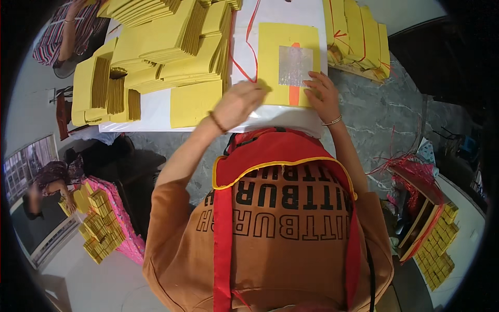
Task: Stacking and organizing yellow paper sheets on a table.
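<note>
A yellow paper sheet (270, 57) lies on the white-covered table in front of me. On it sits a silvery square (295, 65), with an orange strip (294, 96) running beneath it and showing above and below. My left hand (241, 104) is at the sheet's lower left side, its fingers curled together; what they hold, if anything, is hidden. A red ribbon (251, 49) trails over the table and ends beside those fingers. At the sheet's right edge rests my right hand (323, 98), fingers apart and touching the paper next to the silvery square.
Stacks of folded yellow paper (156, 52) crowd the table's left side. Tied yellow bundles (358, 39) stand beyond its right edge. Another person in a striped top (49, 34) is at the far left; a second person (54, 179) works beside yellow bundles on a pink cloth (122, 213).
</note>
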Action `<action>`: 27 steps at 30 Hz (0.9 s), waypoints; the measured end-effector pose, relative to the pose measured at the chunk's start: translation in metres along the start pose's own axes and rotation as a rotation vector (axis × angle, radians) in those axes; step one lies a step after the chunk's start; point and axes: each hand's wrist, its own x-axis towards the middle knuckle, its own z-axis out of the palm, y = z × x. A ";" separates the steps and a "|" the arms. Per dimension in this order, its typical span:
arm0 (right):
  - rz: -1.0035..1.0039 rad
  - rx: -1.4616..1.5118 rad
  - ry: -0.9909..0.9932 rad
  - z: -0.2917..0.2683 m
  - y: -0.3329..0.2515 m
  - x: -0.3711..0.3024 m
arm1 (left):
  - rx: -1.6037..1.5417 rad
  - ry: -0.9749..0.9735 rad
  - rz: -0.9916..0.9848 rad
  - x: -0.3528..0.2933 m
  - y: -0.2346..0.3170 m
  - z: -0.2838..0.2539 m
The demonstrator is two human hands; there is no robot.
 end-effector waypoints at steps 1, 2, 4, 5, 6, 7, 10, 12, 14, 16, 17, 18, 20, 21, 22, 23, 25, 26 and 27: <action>0.015 0.033 0.001 0.000 -0.001 0.001 | 0.018 0.011 0.076 0.009 -0.007 0.024; 0.037 0.065 0.006 0.000 0.000 0.000 | 0.110 -0.074 0.063 0.017 -0.005 0.033; 0.066 0.128 -0.021 -0.002 -0.002 0.000 | 0.159 -0.112 0.090 0.020 -0.012 0.043; 0.090 0.194 -0.054 -0.004 -0.002 0.000 | 0.209 -0.146 0.110 0.020 -0.015 0.047; 0.098 0.196 -0.048 -0.003 0.000 -0.001 | 0.190 -0.083 0.145 0.022 -0.014 0.047; 0.108 0.215 -0.056 -0.002 0.003 -0.001 | 0.189 -0.092 0.148 0.023 -0.015 0.047; 0.163 0.282 -0.039 -0.002 0.004 0.000 | 0.039 -0.120 0.143 0.029 -0.024 0.044; 0.205 0.325 -0.012 -0.002 0.005 0.000 | -0.090 -0.164 0.056 0.035 -0.026 0.045; 0.300 0.500 0.008 -0.001 0.006 -0.001 | -0.113 -0.198 0.030 0.038 -0.029 0.044; 0.335 0.508 -0.002 -0.002 0.001 0.002 | -0.135 -0.233 0.007 0.039 -0.031 0.043; 0.368 0.516 -0.012 -0.003 -0.001 0.003 | -0.154 -0.240 -0.018 0.040 -0.032 0.043; 0.370 0.514 -0.010 -0.002 0.000 0.002 | -0.174 -0.248 -0.042 0.040 -0.032 0.043; 0.362 0.512 -0.008 0.000 0.005 0.000 | -0.221 -0.236 -0.068 0.042 -0.032 0.044; 0.362 0.512 -0.009 -0.001 0.003 0.001 | -0.264 -0.223 -0.099 0.042 -0.032 0.044; 0.373 0.517 -0.038 -0.003 0.001 0.001 | -0.264 -0.222 -0.100 0.042 -0.033 0.044; 0.383 0.523 -0.067 -0.003 0.000 0.002 | -0.286 -0.223 -0.132 0.042 -0.034 0.044; 0.360 0.549 -0.027 0.000 0.006 0.000 | -0.308 -0.224 -0.163 0.043 -0.034 0.043; 0.337 0.576 0.013 0.001 0.008 -0.001 | -0.349 -0.231 -0.225 0.044 -0.033 0.042; 0.336 0.577 0.012 0.000 0.006 0.000 | -0.390 -0.236 -0.289 0.044 -0.033 0.042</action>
